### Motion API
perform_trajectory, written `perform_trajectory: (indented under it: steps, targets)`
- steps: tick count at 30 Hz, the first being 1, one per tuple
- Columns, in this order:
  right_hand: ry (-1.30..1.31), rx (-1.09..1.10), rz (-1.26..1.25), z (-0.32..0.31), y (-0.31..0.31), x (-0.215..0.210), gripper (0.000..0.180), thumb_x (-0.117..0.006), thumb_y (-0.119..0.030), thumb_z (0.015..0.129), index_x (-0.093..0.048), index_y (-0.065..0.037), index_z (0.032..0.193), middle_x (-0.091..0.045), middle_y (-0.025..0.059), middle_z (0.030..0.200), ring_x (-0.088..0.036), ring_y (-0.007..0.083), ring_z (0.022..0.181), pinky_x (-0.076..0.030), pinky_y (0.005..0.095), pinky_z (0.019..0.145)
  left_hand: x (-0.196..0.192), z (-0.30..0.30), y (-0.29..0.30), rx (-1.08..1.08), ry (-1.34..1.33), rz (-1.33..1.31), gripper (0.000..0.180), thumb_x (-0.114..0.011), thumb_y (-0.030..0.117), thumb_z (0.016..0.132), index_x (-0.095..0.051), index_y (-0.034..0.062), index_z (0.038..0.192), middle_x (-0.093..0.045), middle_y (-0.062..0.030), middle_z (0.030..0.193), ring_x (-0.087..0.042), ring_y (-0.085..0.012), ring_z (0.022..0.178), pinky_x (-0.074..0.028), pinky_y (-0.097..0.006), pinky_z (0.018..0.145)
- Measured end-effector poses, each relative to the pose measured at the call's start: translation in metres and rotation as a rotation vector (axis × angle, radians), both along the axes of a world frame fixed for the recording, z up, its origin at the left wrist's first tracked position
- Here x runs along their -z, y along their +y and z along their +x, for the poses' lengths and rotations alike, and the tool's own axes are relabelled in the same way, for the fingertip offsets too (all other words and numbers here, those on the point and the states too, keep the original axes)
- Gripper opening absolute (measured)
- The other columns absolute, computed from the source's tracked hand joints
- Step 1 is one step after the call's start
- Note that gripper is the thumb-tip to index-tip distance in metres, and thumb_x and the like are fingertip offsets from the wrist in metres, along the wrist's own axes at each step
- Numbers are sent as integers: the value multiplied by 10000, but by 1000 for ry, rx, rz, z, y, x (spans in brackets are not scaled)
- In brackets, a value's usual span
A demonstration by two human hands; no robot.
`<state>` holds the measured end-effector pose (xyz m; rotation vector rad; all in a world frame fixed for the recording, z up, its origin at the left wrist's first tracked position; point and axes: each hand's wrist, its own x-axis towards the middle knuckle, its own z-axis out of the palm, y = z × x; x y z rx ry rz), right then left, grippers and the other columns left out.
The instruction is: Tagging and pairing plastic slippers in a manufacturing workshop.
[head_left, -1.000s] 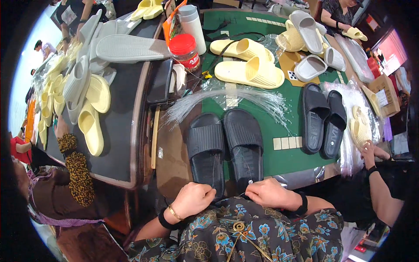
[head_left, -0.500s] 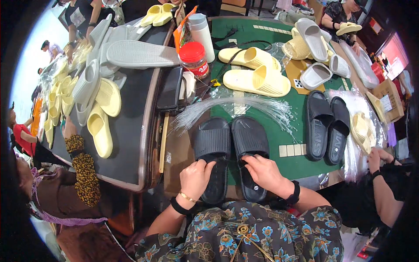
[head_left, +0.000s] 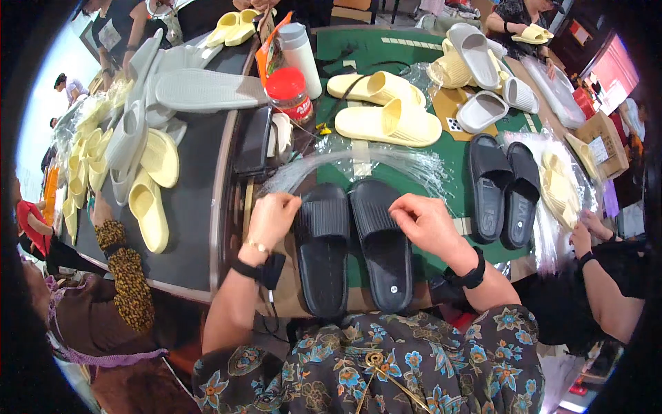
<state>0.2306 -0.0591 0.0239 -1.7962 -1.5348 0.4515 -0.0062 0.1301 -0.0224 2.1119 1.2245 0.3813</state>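
Note:
A pair of black ribbed slide sandals lies side by side before me, toes away: the left slide (head_left: 324,276) and the right slide (head_left: 385,272). My left hand (head_left: 271,222) is closed in a pinch beside the left slide's strap. At the outer edge of the right slide's strap, my right hand (head_left: 426,224) has its thumb and fingertips together. Whatever is between either hand's fingertips is too small to make out. Just beyond the toes, thin clear plastic strands (head_left: 393,160) spread in an arc on the green mat (head_left: 376,58).
Yellow slides (head_left: 389,124) and a red-lidded jar (head_left: 288,96) stand farther back. Another black pair (head_left: 488,190) lies at right, near a cardboard box (head_left: 601,146). Grey slides (head_left: 207,90) cover the left table. Other people's hands (head_left: 583,234) work at both sides.
Both hands have come up off the insoles to the straps, my left hand moving outward left, my right slightly up and right. The slides now lie flatter, and the view has shifted slightly.

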Motion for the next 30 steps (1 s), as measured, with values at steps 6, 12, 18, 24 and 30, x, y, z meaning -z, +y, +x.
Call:
perform_trajectory:
  steps: [6,12,18,24,30]
  targets:
    - [-279,-349,-409,-31,-37,15,301,-630,-233,861,-593,-58,1103,-669,205,805,-667,371,726,-547,466,635,20,17,19,0,193,58,312,-676,336,794,-738,38,863,-678,-211,829,-663,-385,815,-530,-433,765]
    - [-383,-207,-143,-43,-46,65,138,-609,-161,865,-526,-52,873,-585,136,745,-643,329,642,-520,439,544,27,23,26,-29,208,102,195,-704,254,751,-755,81,826,-690,-186,809,-682,-350,775,-550,-427,732]
    - [-461,-58,-17,-45,-40,72,121,-608,-104,808,-548,-49,898,-586,136,838,-616,305,733,-528,407,618,18,36,13,13,110,245,145,-651,188,786,-716,58,784,-674,-189,776,-664,-377,752,-545,-443,695]
    - [-493,-83,59,-51,-37,76,322,-568,-94,775,-607,6,1078,-603,138,1030,-561,278,957,-501,385,787,-15,66,-3,294,-106,153,154,-611,157,834,-642,8,810,-664,-182,805,-644,-377,792,-511,-449,708]
    - [-507,-60,12,-54,-34,72,374,-564,-101,769,-608,33,1116,-609,132,1045,-546,271,957,-479,369,779,-3,99,2,481,-103,175,139,-629,131,816,-634,-7,828,-632,-195,817,-619,-376,781,-491,-434,697]
